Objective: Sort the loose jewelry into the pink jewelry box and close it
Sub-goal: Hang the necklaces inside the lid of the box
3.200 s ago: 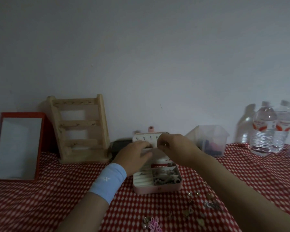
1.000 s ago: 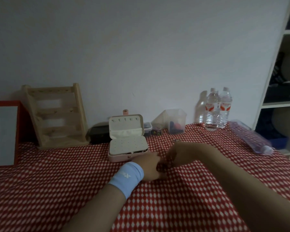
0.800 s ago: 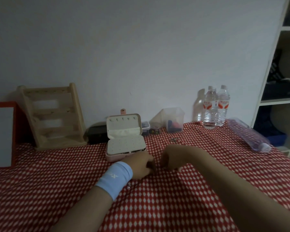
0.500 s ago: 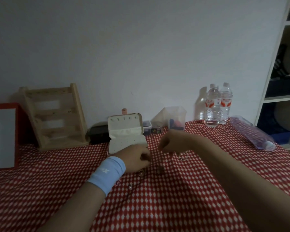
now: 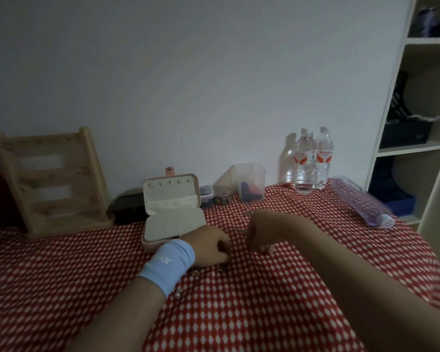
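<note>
Knuckles of my right hand drop back to the cloth beside my left hand; both are curled, and I cannot tell what they grasp.

The scene was dim and underexposed, with a bluish-grey cast over the plain white wall. Light came from the right, as the two clear plastic water bottles threw a soft shadow leftward onto that wall. The tall white shelf unit leaned and bowed at the right edge from the wide lens. The red-and-white diamond-patterned cloth looked soft and grainy.
</note>
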A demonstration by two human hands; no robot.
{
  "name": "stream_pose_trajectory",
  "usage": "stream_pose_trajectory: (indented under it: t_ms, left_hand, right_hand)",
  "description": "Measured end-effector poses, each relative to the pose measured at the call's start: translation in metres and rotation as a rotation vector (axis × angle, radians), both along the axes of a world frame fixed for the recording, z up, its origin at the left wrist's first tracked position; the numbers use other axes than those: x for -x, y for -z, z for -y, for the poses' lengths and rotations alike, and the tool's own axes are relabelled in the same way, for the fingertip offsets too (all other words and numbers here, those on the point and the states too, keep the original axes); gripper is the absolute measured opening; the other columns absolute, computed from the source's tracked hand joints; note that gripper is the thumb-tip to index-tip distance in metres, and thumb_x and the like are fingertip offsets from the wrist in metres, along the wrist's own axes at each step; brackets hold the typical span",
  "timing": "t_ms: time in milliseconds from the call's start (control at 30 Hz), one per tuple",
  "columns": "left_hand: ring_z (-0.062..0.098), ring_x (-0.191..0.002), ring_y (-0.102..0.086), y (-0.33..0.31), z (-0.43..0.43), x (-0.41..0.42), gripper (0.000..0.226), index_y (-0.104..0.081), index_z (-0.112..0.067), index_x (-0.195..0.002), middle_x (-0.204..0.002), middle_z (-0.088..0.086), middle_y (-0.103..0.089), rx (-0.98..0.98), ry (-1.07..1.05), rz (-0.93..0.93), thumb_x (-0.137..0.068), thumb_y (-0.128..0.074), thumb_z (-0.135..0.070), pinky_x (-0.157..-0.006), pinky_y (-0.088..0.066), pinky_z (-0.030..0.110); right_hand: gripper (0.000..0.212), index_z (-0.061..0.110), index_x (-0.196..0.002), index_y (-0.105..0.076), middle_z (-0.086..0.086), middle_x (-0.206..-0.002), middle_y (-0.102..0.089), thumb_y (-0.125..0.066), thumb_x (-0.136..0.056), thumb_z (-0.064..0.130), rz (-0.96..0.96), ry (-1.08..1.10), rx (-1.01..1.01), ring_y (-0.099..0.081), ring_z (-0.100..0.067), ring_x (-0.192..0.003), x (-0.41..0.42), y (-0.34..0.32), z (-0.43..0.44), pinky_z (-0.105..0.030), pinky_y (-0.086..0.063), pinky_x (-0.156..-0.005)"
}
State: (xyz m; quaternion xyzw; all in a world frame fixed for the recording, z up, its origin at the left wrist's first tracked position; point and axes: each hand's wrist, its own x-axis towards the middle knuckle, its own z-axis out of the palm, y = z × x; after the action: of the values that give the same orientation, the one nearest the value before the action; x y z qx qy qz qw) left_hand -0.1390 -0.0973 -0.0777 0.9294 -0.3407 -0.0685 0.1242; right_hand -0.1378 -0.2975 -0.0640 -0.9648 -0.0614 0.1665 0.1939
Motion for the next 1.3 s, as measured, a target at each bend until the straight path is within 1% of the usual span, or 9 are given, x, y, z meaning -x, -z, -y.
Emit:
stream_pose_trajectory:
  t_ms: [233, 500, 667, 833, 933, 1033, 1133, 1233, 1300]
  left_hand:
    - [0.014, -0.096, -0.061, -0.023, -0.008, -0.019, 0.021, -0.071, -0.022, -0.108, -0.109, -0.004, -0.068, 0.191, -0.152, 0.128, -0.094, -0.055, -0.024, -0.092, -0.049, 0.030]
    - [0.022, -0.096, -0.064, -0.016, 0.031, -0.044, 0.023, -0.072, -0.015, -0.107, -0.106, 0.004, -0.070, 0.073, -0.110, 0.031, -0.092, -0.055, -0.016, -0.088, -0.050, 0.032]
    - [0.017, -0.077, -0.060, -0.011, 0.047, -0.047, 0.035, -0.068, -0.018, -0.086, -0.084, 0.000, -0.065, 0.002, -0.117, -0.023, -0.076, -0.073, -0.050, -0.070, -0.050, 0.030]
    - [0.019, -0.074, -0.060, -0.002, 0.047, -0.045, 0.055, -0.071, -0.012, -0.091, -0.087, 0.004, -0.068, -0.229, -0.102, -0.123, -0.070, -0.073, -0.064, -0.069, -0.053, 0.032]
    - [0.020, -0.079, -0.062, -0.002, 0.044, -0.048, 0.038, -0.073, -0.011, -0.094, -0.095, 0.007, -0.070, -0.184, -0.096, -0.092, -0.080, -0.073, -0.046, -0.072, -0.052, 0.031]
    - [0.017, -0.071, -0.054, -0.005, 0.040, -0.047, 0.019, -0.067, -0.010, -0.082, -0.080, 0.004, -0.061, -0.157, -0.086, -0.082, -0.087, -0.066, -0.029, -0.062, -0.045, 0.027]
    - [0.021, -0.074, -0.058, -0.008, 0.033, -0.049, 0.021, -0.066, -0.007, -0.081, -0.080, 0.007, -0.062, -0.083, -0.109, -0.089, -0.088, -0.060, -0.025, -0.066, -0.049, 0.032]
    - [0.022, -0.080, -0.066, -0.018, 0.019, -0.054, 0.025, -0.069, -0.002, -0.090, -0.092, 0.014, -0.071, 0.201, -0.152, -0.139, -0.089, -0.060, -0.025, -0.082, -0.055, 0.042]
    - [0.018, -0.080, -0.072, -0.030, 0.008, -0.057, 0.018, -0.069, -0.004, -0.089, -0.088, 0.009, -0.074, 0.415, -0.189, -0.235, -0.091, -0.061, -0.020, -0.081, -0.060, 0.037]
  right_hand:
    - [0.023, 0.013, -0.117, -0.072, -0.002, -0.103, -0.076, -0.067, -0.094, 0.015, 0.013, -0.135, -0.278, -0.075, -0.012, -0.084, -0.010, -0.024, -0.012, -0.022, -0.059, -0.067]
    - [0.022, 0.005, -0.110, -0.070, -0.005, -0.095, -0.072, -0.072, -0.090, 0.014, 0.231, 0.000, -0.010, -0.065, -0.008, -0.070, -0.032, -0.017, 0.010, -0.015, -0.053, -0.057]
    - [0.023, 0.015, -0.109, -0.075, -0.002, -0.097, -0.074, -0.074, -0.088, 0.024, 0.186, -0.049, 0.156, -0.070, -0.016, -0.085, -0.047, 0.008, 0.007, -0.032, -0.059, -0.085]
    - [0.023, 0.019, -0.107, -0.078, 0.002, -0.099, -0.077, -0.077, -0.086, 0.029, 0.176, -0.089, 0.139, -0.071, -0.013, -0.085, -0.056, 0.010, 0.012, -0.030, -0.058, -0.085]
    - [0.020, 0.017, -0.104, -0.078, 0.001, -0.098, -0.077, -0.075, -0.087, 0.027, 0.180, -0.083, 0.134, -0.070, -0.011, -0.082, -0.058, 0.007, 0.014, -0.025, -0.057, -0.078]
    - [0.016, 0.015, -0.104, -0.075, -0.001, -0.096, -0.075, -0.071, -0.091, 0.023, 0.189, -0.071, 0.101, -0.069, -0.011, -0.082, -0.059, 0.005, 0.012, -0.018, -0.051, -0.068]
    - [0.016, 0.013, -0.105, -0.073, 0.000, -0.095, -0.073, -0.067, -0.093, 0.022, 0.196, -0.058, 0.078, -0.067, -0.009, -0.077, -0.060, -0.001, 0.011, -0.015, -0.048, -0.062]
    - [0.017, 0.014, -0.105, -0.074, 0.000, -0.097, -0.073, -0.064, -0.095, 0.024, 0.212, -0.055, 0.041, -0.067, -0.013, -0.081, -0.066, -0.009, 0.009, -0.016, -0.048, -0.066]
    - [0.011, 0.019, -0.096, -0.072, 0.001, -0.095, -0.072, -0.063, -0.096, 0.026, 0.215, -0.057, -0.027, -0.067, -0.012, -0.082, -0.069, -0.018, 0.008, -0.018, -0.049, -0.070]
